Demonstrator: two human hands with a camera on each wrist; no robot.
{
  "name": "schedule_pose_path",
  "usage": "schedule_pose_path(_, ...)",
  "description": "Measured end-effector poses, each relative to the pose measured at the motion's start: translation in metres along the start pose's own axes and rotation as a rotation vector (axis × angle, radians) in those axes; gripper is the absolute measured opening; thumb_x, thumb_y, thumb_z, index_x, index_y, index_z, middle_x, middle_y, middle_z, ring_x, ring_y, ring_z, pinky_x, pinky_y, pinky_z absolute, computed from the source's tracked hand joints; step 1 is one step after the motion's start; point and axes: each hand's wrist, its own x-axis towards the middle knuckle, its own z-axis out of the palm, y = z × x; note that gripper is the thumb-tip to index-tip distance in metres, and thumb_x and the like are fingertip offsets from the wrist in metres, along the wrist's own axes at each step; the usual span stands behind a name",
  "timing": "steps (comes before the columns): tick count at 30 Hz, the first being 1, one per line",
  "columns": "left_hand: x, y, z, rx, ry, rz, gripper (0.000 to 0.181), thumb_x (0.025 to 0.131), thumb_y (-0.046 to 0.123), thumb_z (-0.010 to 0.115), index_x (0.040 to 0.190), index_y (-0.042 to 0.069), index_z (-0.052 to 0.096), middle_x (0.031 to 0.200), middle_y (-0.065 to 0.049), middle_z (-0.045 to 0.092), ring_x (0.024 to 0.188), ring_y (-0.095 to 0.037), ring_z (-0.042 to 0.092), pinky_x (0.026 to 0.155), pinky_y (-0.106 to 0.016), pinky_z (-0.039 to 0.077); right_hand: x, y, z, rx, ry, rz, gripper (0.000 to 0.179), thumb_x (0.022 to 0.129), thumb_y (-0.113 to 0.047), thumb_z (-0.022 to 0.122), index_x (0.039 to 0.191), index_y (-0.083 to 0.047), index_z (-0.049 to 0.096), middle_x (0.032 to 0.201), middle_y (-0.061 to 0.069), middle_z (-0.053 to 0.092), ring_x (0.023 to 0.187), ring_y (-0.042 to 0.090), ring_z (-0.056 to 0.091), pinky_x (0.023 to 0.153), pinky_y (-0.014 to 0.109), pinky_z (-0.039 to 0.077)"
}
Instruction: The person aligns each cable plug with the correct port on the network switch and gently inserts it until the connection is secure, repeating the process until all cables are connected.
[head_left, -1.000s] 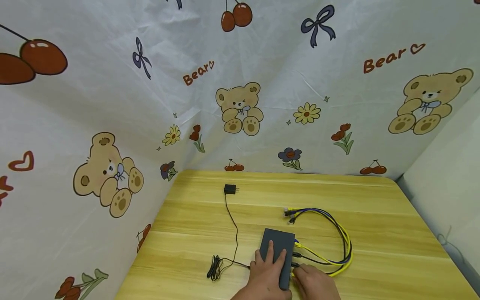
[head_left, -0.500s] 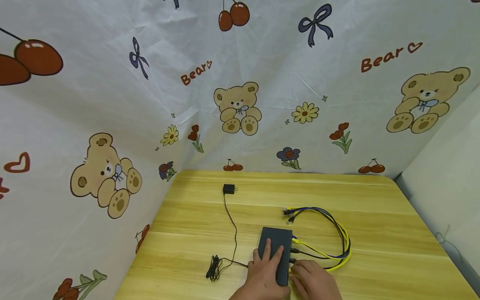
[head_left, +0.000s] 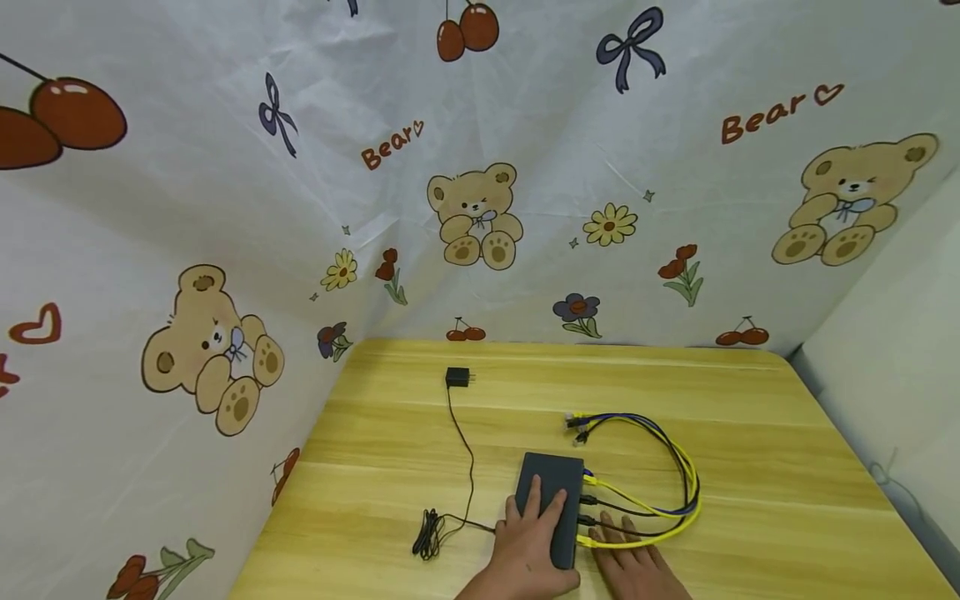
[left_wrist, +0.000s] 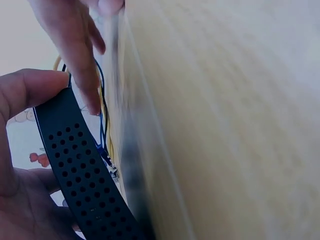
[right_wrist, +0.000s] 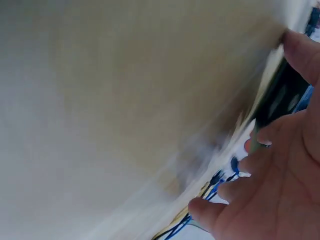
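Note:
A flat black network switch lies on the wooden table, with several cable plugs along its right side. My left hand rests on top of it, fingers spread and straight, thumb at the near end. In the left wrist view, the perforated end of the switch shows beside that thumb. My right hand is just right of the switch, fingers extended and holding nothing. Its fingertips are right by the yellow cable, which is plugged in at the nearest position.
Yellow, black and blue network cables loop to the right, their loose ends lying behind the switch. On the left are a coiled power cord and its black adapter. Behind the table hangs a bear-patterned cloth.
My right hand has let go of the yellow cable's plug at the switch and opened, drawing slightly back and right. My left hand has stayed on the switch.

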Motion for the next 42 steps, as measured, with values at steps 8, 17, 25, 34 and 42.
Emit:
schedule_pose_path(8, -0.001, -0.002, 0.002, -0.006, 0.007, 0.013, 0.098, 0.073, 0.059, 0.078, 0.155, 0.048, 0.024, 0.168, -0.004, 0.008, 0.140, -0.061, 0.021, 0.093, -0.074, 0.034, 0.018, 0.008, -0.001, 0.086, -0.160, 0.161, 0.092, 0.087, -0.081, 0.037, 0.149, -0.014, 0.046, 0.161, 0.016, 0.029, 0.146, 0.049, 0.024, 0.098, 0.082, 0.022)
schedule_pose_path(17, -0.003, -0.003, 0.000, -0.032, 0.023, 0.022, 0.094, 0.076, 0.064, 0.073, 0.154, 0.049, 0.023, 0.168, -0.004, 0.009, 0.139, -0.062, 0.023, 0.090, -0.074, 0.036, 0.041, 0.005, -0.021, 0.161, -0.193, 0.150, 0.079, 0.089, -0.065, 0.059, 0.148, -0.012, 0.049, 0.163, 0.019, 0.021, 0.145, 0.053, 0.020, 0.097, 0.081, 0.026)
schedule_pose_path(25, -0.004, -0.005, 0.000, -0.048, 0.013, 0.033, 0.096, 0.076, 0.063, 0.075, 0.155, 0.048, 0.023, 0.168, -0.005, 0.008, 0.139, -0.062, 0.023, 0.090, -0.074, 0.036, 0.042, 0.005, -0.019, 0.316, -0.205, 0.009, 0.073, 0.091, -0.063, 0.059, 0.151, -0.023, 0.047, 0.156, 0.020, 0.038, 0.146, 0.055, 0.015, 0.099, 0.082, 0.019)
schedule_pose_path(34, -0.002, -0.002, -0.006, -0.138, -0.022, 0.001, 0.094, 0.076, 0.056, 0.076, 0.153, 0.053, 0.023, 0.168, -0.001, 0.007, 0.140, -0.063, 0.020, 0.092, -0.076, 0.034, 0.038, 0.018, -0.012, -0.009, 0.358, -0.032, 0.094, 0.082, -0.037, 0.078, 0.150, 0.011, 0.034, 0.160, 0.033, 0.013, 0.148, 0.049, 0.014, 0.119, 0.060, 0.008)
schedule_pose_path(42, -0.003, -0.004, -0.009, -0.140, -0.011, 0.014, 0.094, 0.075, 0.055, 0.077, 0.152, 0.052, 0.024, 0.168, -0.001, 0.008, 0.140, -0.063, 0.020, 0.091, -0.076, 0.034, 0.052, 0.036, 0.003, -0.050, 0.292, -0.044, 0.079, 0.100, -0.049, 0.054, 0.153, 0.006, 0.031, 0.157, 0.028, 0.030, 0.146, 0.044, 0.026, 0.122, 0.050, -0.003)
